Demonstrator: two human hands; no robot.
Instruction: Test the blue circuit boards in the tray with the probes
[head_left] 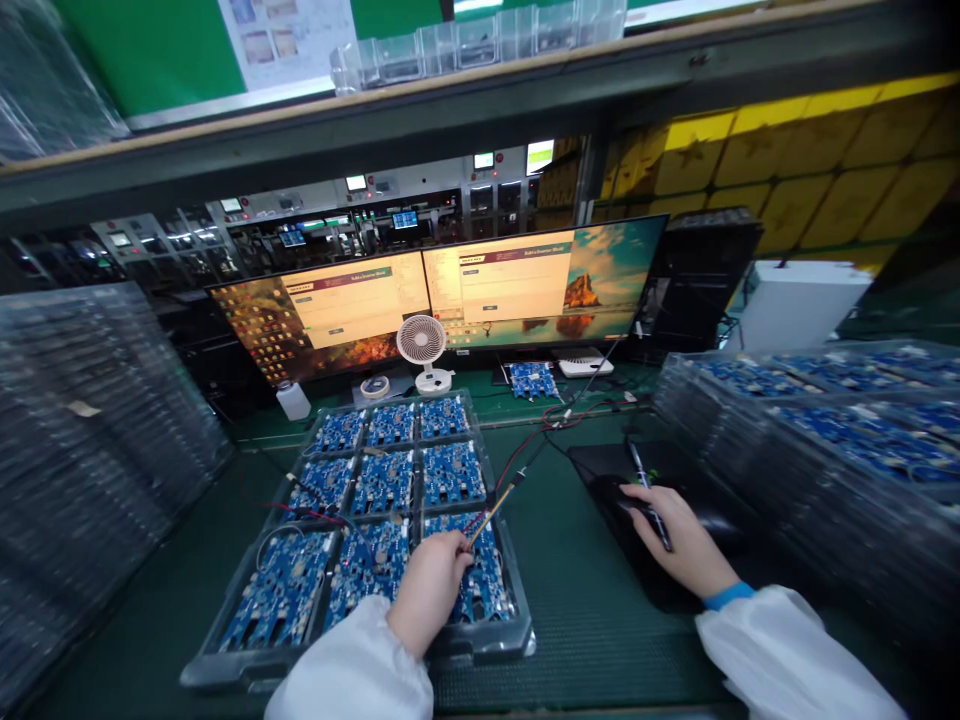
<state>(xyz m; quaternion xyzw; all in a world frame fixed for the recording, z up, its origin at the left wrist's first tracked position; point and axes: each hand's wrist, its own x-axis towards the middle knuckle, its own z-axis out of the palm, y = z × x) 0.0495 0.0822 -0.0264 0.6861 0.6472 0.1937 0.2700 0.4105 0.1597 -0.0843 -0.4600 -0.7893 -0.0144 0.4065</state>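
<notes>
My left hand (pixel 435 585) is closed in a pinch on a thin cable (pixel 491 515) with orange and dark strands, over the front right part of a clear tray (pixel 517 590). Blue circuit boards (pixel 384 480) lie in the tray's compartments. On the black mouse pad (pixel 652 580), my right hand (pixel 679 535) holds a dark pen (pixel 649 495) between its fingers and rests over a black mouse (pixel 619 492), mostly hidden under it.
Stacked trays stand at the left (pixel 90 470) and right (pixel 810 440). Behind are two monitors (pixel 510 290), a small white fan (pixel 422 345), a white bottle (pixel 293 400), a single blue board (pixel 531 379) and a white device (pixel 585 363). Loose cables cross the table.
</notes>
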